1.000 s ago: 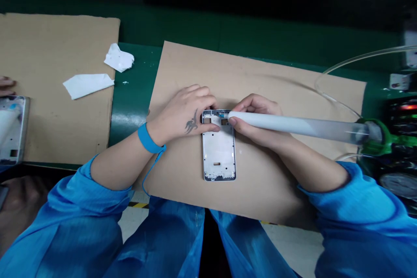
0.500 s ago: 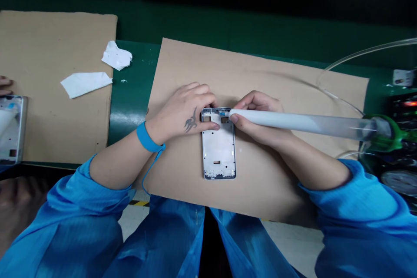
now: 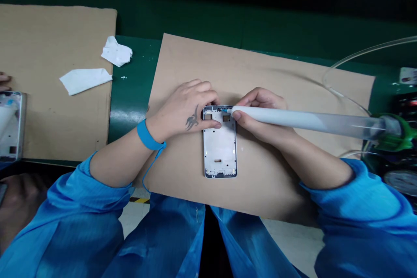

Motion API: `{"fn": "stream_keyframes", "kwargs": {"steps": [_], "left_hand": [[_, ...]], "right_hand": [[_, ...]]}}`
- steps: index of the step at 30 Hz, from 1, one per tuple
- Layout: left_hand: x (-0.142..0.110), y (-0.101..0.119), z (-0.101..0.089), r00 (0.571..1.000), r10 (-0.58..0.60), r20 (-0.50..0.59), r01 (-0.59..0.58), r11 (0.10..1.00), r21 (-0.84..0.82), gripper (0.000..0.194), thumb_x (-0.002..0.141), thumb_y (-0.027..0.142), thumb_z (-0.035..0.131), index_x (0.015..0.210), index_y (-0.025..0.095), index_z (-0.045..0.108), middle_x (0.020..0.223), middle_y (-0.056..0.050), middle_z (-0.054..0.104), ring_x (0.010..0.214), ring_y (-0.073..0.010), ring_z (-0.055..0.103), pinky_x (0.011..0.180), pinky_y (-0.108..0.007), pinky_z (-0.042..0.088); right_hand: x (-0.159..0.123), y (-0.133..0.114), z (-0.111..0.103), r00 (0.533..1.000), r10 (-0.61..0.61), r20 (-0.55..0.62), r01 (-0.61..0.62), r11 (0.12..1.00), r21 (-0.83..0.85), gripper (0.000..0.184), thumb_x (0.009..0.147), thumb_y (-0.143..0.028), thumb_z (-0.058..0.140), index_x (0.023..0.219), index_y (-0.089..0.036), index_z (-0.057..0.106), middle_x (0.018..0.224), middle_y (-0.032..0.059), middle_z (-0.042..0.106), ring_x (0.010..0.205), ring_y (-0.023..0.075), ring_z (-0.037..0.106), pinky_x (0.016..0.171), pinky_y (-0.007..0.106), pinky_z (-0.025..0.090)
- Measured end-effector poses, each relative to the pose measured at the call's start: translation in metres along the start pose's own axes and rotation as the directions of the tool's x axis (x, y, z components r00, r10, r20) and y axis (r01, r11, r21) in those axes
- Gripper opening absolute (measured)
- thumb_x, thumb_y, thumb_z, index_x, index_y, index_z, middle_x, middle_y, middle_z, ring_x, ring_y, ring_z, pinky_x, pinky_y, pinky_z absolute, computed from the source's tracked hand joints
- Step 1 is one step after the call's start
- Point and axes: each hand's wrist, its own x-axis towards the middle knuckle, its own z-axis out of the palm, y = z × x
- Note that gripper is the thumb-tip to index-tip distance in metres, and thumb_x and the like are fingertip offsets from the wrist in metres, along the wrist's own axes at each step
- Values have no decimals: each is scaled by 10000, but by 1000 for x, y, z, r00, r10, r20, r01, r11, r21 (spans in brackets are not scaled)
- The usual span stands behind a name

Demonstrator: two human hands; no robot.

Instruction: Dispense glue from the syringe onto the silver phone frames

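A phone frame lies flat on a brown cardboard sheet, long side pointing toward me. My left hand grips its upper left part, thumb across the inner face and fingers at the top edge. In my right hand is a glue dispensing syringe with white contents, held near its tip between thumb and fingers. Its blue needle tip is over the top edge of the phone frame; whether it touches I cannot tell. A green cap with tubing sits on the syringe's far end.
A second cardboard sheet lies on the left, with two white paper scraps on or beside it. At far left are another person's fingers and another phone frame. A dispenser with a gauge stands at right, under a clear tube.
The syringe tip has shifted slightly along the top edge of the phone frame, and the syringe's rear end sits a little farther right. Both hands keep their grips.
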Motion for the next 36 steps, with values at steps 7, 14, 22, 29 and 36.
{"fn": "stream_keyframes", "kwargs": {"steps": [7,14,22,29,36], "left_hand": [[0,2,-1,1000,-5,4,5,1000,13,586,954,752,802,1106,188,761,1077,-77,730,1021,-292,681,933,-433,516],[0,1,1,999,27,-27,-27,999,17,599,964,760,785,1101,177,762,1054,-77,726,1016,-294,690,921,-434,519],[-1,1,1,1000,13,-16,-13,1000,16,612,970,787,757,1110,191,761,1062,-70,723,1033,-296,692,944,-444,521],[0,2,1,1000,1,-3,-1,1000,29,585,955,761,795,1108,198,759,1065,-70,722,1034,-300,687,938,-448,521],[0,2,0,1000,8,-8,-8,1000,23,531,942,699,844,1092,197,758,1049,-65,718,1009,-292,686,915,-441,519]], "right_hand": [[-1,1,2,1000,3,-28,-3,1000,-31,419,839,-555,962,895,-270,660,776,28,764,618,175,693,530,304,585],[-1,3,1,999,9,-42,-11,999,-46,391,828,-511,973,907,-266,679,804,30,789,638,184,720,551,308,599],[0,3,-1,999,-27,-37,25,997,-67,388,844,-514,982,904,-266,690,796,31,787,631,183,722,554,310,599],[-2,4,2,999,-30,-33,29,999,-38,380,863,-516,970,948,-258,704,836,32,799,683,188,753,611,322,640],[-1,6,3,1000,-21,8,21,999,-25,329,873,-490,948,970,-264,730,850,31,812,682,182,744,563,302,577]]}}
